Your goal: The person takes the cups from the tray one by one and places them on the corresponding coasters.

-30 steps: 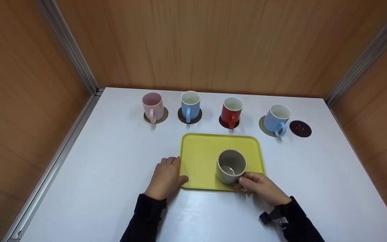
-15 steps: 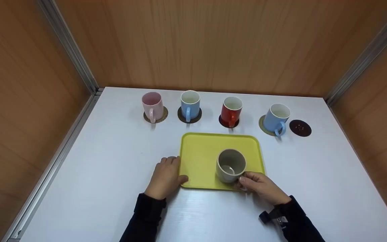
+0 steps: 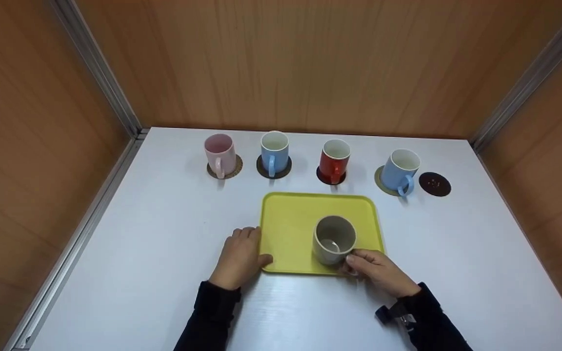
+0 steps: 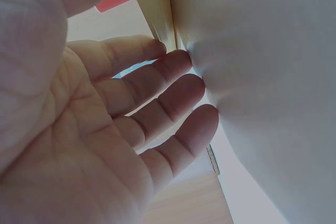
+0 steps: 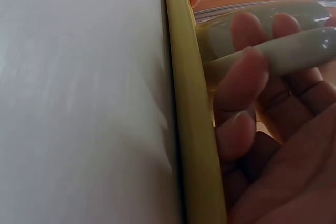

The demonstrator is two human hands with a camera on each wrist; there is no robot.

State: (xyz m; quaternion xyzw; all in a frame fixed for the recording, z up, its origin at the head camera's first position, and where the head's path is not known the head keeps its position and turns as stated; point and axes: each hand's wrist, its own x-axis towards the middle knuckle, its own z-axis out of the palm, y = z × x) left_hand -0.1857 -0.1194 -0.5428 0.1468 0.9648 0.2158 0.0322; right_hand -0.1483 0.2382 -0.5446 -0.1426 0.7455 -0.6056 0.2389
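Note:
A pale grey mug stands upright on the right part of a yellow tray. My right hand grips its handle, and the right wrist view shows fingers curled about the handle just above the tray's rim. At the tray's left edge lies my left hand, its thumb over the near left corner. In the left wrist view its fingers are only slightly bent, fingertips against the white table, with a gap between palm and tray. The mug's far side is hidden from the head view.
Behind the tray, a pink mug, a blue mug, a red mug and a second blue mug stand on round coasters. A dark coaster lies bare at right. Wooden panels enclose the table.

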